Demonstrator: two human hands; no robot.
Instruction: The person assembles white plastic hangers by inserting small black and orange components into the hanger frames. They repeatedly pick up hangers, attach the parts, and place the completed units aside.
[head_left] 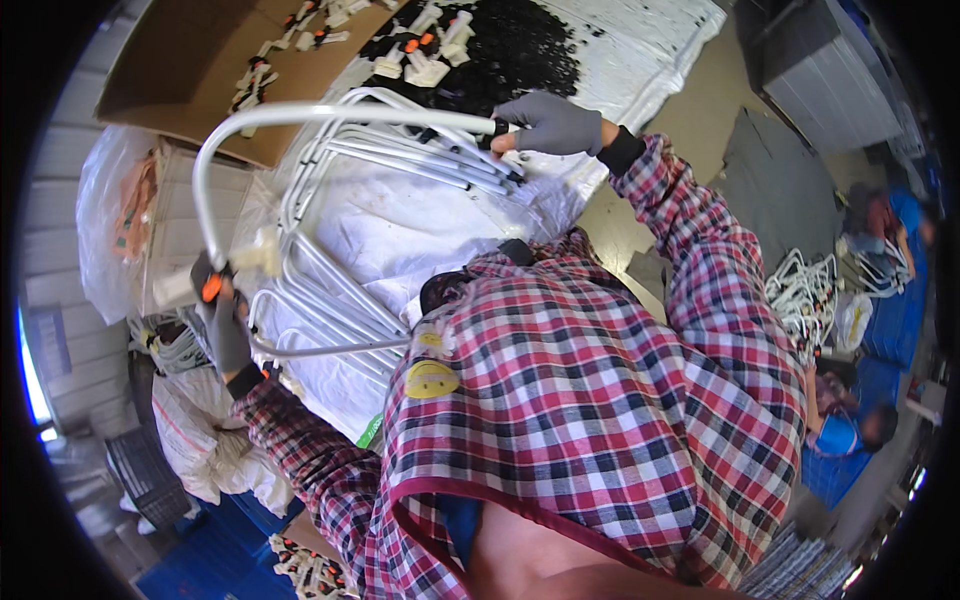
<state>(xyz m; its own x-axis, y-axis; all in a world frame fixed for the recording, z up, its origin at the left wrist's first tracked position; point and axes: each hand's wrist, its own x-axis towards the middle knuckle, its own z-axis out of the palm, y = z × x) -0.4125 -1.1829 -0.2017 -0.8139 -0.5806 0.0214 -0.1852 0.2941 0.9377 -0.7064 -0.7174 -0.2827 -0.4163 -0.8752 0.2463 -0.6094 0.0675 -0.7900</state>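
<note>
A white bent metal tube curves in front of me, with one end reaching towards the right. My right hand, in a grey glove, is closed around that end, next to a black ring or cap. On the left, my gloved left hand grips the tube's far bend. A blurred cream plastic fitting with an orange part sits at those fingers; how it joins the tube cannot be told. Below the raised tube lie several similar white tubes in a stack.
A heap of small black parts lies on the white sheet, with cream fittings on it. An open cardboard box stands far left. White sacks are at my left. Two people in blue sit at far right near piled tubes.
</note>
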